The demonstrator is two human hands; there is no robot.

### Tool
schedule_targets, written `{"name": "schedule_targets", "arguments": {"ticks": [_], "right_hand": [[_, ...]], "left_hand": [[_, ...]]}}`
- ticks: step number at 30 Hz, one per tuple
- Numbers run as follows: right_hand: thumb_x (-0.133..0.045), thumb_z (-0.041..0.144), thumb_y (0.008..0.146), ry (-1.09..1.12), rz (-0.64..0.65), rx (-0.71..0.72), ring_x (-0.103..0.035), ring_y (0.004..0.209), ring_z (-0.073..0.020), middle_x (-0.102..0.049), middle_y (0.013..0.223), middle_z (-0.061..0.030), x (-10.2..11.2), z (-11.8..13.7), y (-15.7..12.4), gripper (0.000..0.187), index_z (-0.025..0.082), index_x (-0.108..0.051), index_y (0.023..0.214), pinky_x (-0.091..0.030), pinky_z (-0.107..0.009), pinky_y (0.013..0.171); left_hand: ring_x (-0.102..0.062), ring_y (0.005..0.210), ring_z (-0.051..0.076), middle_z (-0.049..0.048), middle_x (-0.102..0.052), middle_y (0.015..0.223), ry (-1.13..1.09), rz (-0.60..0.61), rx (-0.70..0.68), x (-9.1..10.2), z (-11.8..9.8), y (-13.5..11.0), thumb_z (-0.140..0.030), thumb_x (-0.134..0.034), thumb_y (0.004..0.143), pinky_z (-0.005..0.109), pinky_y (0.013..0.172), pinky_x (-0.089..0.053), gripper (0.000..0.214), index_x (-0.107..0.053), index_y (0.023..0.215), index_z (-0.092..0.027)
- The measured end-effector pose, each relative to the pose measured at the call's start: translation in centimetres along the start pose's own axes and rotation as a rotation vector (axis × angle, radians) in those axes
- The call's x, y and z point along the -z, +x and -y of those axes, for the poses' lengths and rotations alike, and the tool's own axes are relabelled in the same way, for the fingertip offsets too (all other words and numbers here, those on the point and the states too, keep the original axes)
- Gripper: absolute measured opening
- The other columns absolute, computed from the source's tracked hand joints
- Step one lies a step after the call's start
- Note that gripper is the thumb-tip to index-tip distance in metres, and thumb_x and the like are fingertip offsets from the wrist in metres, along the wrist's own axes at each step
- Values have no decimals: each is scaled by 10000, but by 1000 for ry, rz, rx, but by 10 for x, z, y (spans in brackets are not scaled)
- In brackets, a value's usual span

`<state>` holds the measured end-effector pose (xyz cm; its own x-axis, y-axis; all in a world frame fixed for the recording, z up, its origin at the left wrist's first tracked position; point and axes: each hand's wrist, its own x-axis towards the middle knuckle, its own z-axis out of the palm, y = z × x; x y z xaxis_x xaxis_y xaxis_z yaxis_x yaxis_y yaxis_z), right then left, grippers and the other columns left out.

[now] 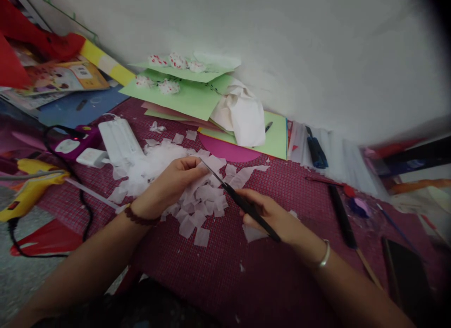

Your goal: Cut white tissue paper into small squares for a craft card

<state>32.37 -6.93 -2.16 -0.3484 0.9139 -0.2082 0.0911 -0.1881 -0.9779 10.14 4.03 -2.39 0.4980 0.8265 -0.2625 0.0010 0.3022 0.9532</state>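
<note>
fingers: your left hand [176, 177] is pinched closed, looks to have hold of white paper [204, 165] just over the pile [200, 208]; your right hand [273, 215] is curled firmly round black scissors [252, 210], right of the pile, blades pointing at that pinch. blade spread too fine to tell.

risks, by my read: a low sweep of your left forearm could scatter the pile, or catch the pale stick of the yellow glue gun [38, 182], left of the pile. scissors: tips sit close by your fingertips; a cut running long could nick one. paper looks thin; loose tension might let it fold between blades.

edges, room: the table [285, 182] gives most elbow space right and near side of the pile, few scraps there. left of the pile, its edge falls to grey floor [21, 281]. green sheets [183, 97] hem in the far side. white box [120, 137] crowds the pile's far left.
</note>
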Motion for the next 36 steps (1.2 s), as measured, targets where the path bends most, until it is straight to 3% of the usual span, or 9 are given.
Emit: {"name": "schedule_targets", "arguments": {"ticks": [5, 8, 11, 15, 20, 29, 36], "right_hand": [[-752, 458, 783, -8, -18, -106, -386, 542, -73, -485, 709, 47, -1, 1, -3, 561, 137, -591, 1215, -326, -234, 481], [-710, 540, 808, 13, -27, -160, -325, 473, -57, -440, 639, 76, -1, 2, -5, 590, 138, -569, 1216, -266, -224, 429], [-701, 586, 804, 4, -39, -123, -367, 508, -67, -479, 686, 52, 2, 3, -5, 599, 141, -566, 1183, -320, -236, 458], [-698, 624, 797, -10, -11, -37, -494, 698, -124, -551, 825, -17, 6, 1, -7, 617, 146, -576, 1168, -440, -278, 633], [-702, 583, 816, 45, 58, -20, -528, 823, -157, -579, 951, -53, 6, 4, -13, 628, 154, -562, 1252, -462, -303, 763], [-729, 535, 793, -39, 68, -51, -500, 768, -159, -550, 896, -36, 5, -3, -5, 595, 161, -582, 1232, -465, -316, 700], [-773, 466, 744, -68, -6, -77, -486, 716, -136, -546, 862, -11, 0, -1, -1, 556, 161, -599, 1176, -434, -285, 637]], "left_hand": [[-389, 435, 50, -55, -502, 539, -20, 24, 4, 2, -3, 0, -312, -726, 716, 187, 416, -305, 219, -574, 643, -173], [-443, 453, 64, -42, -538, 553, -21, 63, 51, 8, -9, -2, -303, -738, 676, 190, 431, -343, 200, -587, 653, -174], [-470, 454, 76, -37, -557, 556, -12, 42, 82, 14, -15, -5, -275, -746, 639, 195, 423, -352, 182, -591, 654, -180], [-466, 455, 68, -51, -545, 566, -21, -53, 22, 14, -18, -7, -262, -751, 649, 186, 420, -348, 186, -582, 661, -188], [-450, 467, 63, -61, -524, 579, -68, -168, -57, 12, -17, -7, -260, -740, 648, 183, 435, -351, 187, -567, 672, -192], [-413, 428, 63, -44, -497, 537, 5, -1, 46, 6, -6, -1, -294, -705, 704, 194, 402, -307, 223, -532, 616, -184], [-464, 453, 73, -24, -543, 568, -43, -33, 114, 3, -5, 1, -264, -706, 665, 195, 424, -353, 168, -571, 622, -175]]}}
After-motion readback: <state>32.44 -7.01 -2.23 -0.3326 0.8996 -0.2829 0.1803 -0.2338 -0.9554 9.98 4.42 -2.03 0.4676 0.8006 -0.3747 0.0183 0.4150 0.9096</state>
